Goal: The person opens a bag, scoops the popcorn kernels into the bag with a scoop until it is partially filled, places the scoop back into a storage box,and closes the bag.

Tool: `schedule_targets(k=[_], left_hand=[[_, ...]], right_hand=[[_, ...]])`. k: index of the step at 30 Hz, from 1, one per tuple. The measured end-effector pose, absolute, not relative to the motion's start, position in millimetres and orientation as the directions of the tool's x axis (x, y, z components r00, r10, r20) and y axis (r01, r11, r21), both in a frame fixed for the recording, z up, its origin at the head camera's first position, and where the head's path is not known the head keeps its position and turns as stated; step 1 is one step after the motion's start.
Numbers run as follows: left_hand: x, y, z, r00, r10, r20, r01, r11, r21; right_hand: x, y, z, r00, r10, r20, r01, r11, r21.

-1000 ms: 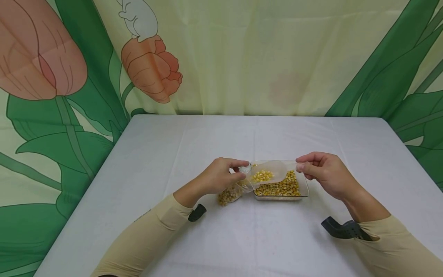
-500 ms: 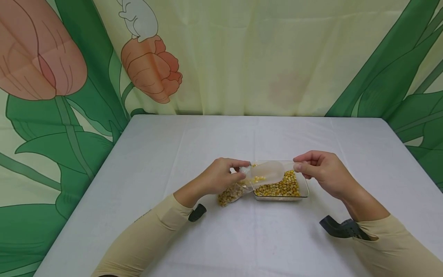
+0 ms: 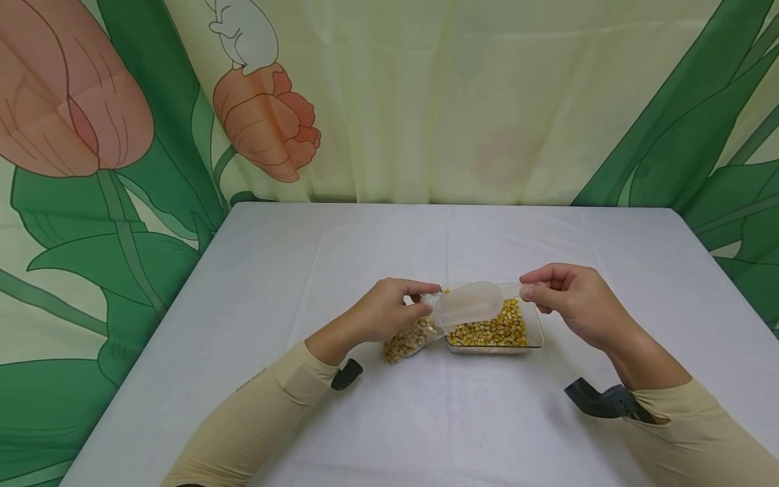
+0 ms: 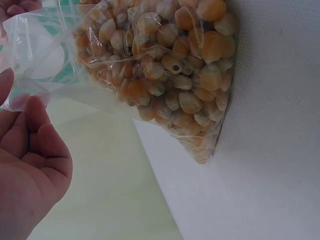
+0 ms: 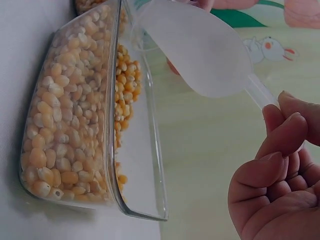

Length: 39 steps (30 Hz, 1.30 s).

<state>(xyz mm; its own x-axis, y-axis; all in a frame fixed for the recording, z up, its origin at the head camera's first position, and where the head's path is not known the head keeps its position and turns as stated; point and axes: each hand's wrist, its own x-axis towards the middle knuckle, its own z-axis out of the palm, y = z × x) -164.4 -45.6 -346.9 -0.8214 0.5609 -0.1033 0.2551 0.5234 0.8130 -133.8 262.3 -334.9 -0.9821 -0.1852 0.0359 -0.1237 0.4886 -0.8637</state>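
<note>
My left hand (image 3: 385, 308) pinches the gathered mouth of a clear plastic bag (image 4: 165, 70), its lower part filled with corn kernels (image 3: 409, 341). Between thumb and fingers of my right hand (image 3: 572, 297) is the thin handle of a translucent white scoop (image 3: 471, 302). The scoop is tilted with its tip down at the bag's mouth, and no kernels show in its bowl. Below it stands a rectangular glass dish (image 3: 493, 350) holding yellow kernels (image 3: 502, 326). In the right wrist view the scoop (image 5: 210, 55) hangs over the dish's far end.
A white cloth (image 3: 365, 419) covers the table. The bag's filled end rests on it, left of the dish. Behind the table's back edge hangs a curtain (image 3: 487, 101) printed with tulips and a rabbit. Black straps (image 3: 608, 404) circle both wrists.
Kernels that lay in the scoop have slid out toward the bag's mouth, and its bowl now looks bare. My right hand has shifted only slightly; my left hand stays put.
</note>
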Motion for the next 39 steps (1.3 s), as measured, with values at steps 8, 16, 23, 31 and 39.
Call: schedule_targets(k=[8, 16, 23, 31, 39], left_hand=[[-164, -44, -349, -0.835, 0.54, -0.107, 0.242, 0.534, 0.81], [-164, -43, -351, -0.84, 0.529, -0.119, 0.223, 0.537, 0.814], [-164, -44, -351, -0.842, 0.528, -0.114, 0.224, 0.534, 0.816], [-164, -46, -351, -0.835, 0.538, -0.116, 0.232, 0.535, 0.812], [-163, -46, -350, -0.83, 0.547, -0.104, 0.247, 0.529, 0.812]], right_hand=[[-132, 275, -336, -0.988, -0.141, 0.057, -0.118, 0.478, -0.87], [-135, 308, -344, -0.981, -0.176, 0.076, -0.074, -0.019, -0.997], [-135, 323, -344, -0.993, -0.113, 0.039, -0.071, 0.302, -0.95], [-129, 324, -339, -1.0, -0.021, -0.008, -0.008, 0.655, -0.756], [-125, 318, -328, -0.999, -0.02, 0.033, -0.037, 0.739, -0.672]])
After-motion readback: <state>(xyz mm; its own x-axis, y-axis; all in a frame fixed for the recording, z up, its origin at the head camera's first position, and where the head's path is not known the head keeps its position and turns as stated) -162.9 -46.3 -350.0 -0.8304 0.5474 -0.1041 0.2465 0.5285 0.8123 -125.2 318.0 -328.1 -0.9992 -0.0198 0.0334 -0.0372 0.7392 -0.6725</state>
